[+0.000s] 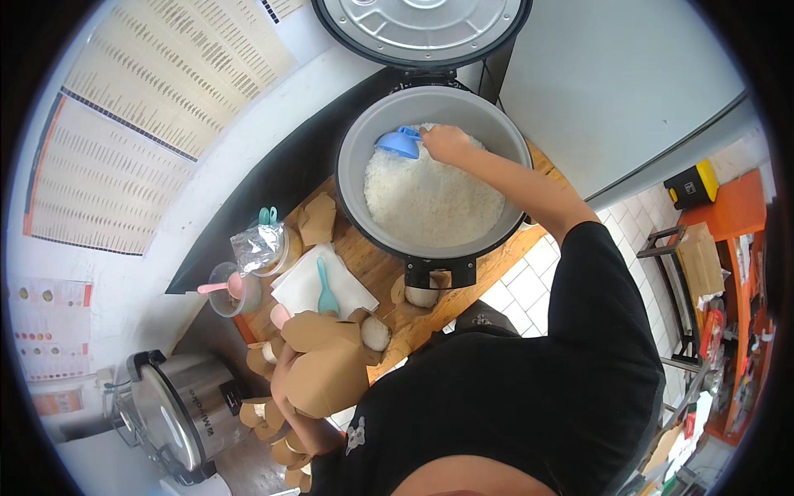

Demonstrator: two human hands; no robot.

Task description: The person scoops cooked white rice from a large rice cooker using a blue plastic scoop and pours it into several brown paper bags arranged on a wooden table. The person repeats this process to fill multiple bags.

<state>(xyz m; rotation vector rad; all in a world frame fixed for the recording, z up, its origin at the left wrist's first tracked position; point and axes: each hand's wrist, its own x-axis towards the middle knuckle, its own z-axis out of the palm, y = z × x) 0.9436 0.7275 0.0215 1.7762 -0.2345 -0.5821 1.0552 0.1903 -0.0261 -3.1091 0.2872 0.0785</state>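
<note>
My right hand (448, 144) grips the handle of a blue plastic scoop (398, 144), whose bowl touches the cooked white rice (434, 204). The rice lies in the grey inner pot (366, 111) of a large rice cooker with its lid (428, 28) raised. Lower left, my left hand (285, 372) holds a kraft paper takeaway box (329, 372) with its flaps spread. This box hides most of my left fingers, and its inside cannot be made out. Beside it stands an open kraft box with rice (375, 335).
On the wooden table (366, 248), a teal rice paddle (325, 291) lies on white paper (294, 282). Several kraft boxes (260, 412) line the left side. A pink scoop (232, 285) rests in a clear cup. A closed Miyako cooker (192, 409) stands lower left.
</note>
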